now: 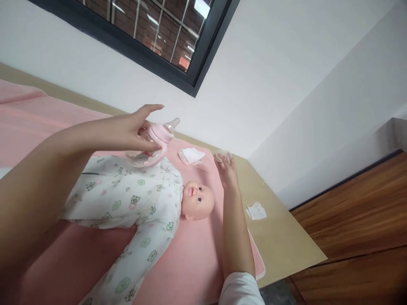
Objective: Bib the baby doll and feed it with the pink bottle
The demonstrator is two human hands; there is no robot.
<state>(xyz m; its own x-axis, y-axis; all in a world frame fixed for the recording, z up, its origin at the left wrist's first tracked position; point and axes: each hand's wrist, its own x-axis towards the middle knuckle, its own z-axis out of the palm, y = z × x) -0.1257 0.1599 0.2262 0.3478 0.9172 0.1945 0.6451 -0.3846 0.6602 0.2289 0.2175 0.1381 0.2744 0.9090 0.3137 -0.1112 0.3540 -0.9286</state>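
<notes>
The bottle [161, 134] is held over the doll [197, 201] by the half-curled left hand [135, 130], one digit raised free, while a clear cap [223, 155] is gripped by the right hand's [227, 170] bent fingers near the mat's [190, 254] edge.

Two hands [135, 132] — one left, one right. One bottle [161, 133], one clear cap [223, 154], one doll [199, 201], two white papers [256, 211] — plus one pink mat [184, 262], one table [286, 243], one window [191, 80].
</notes>
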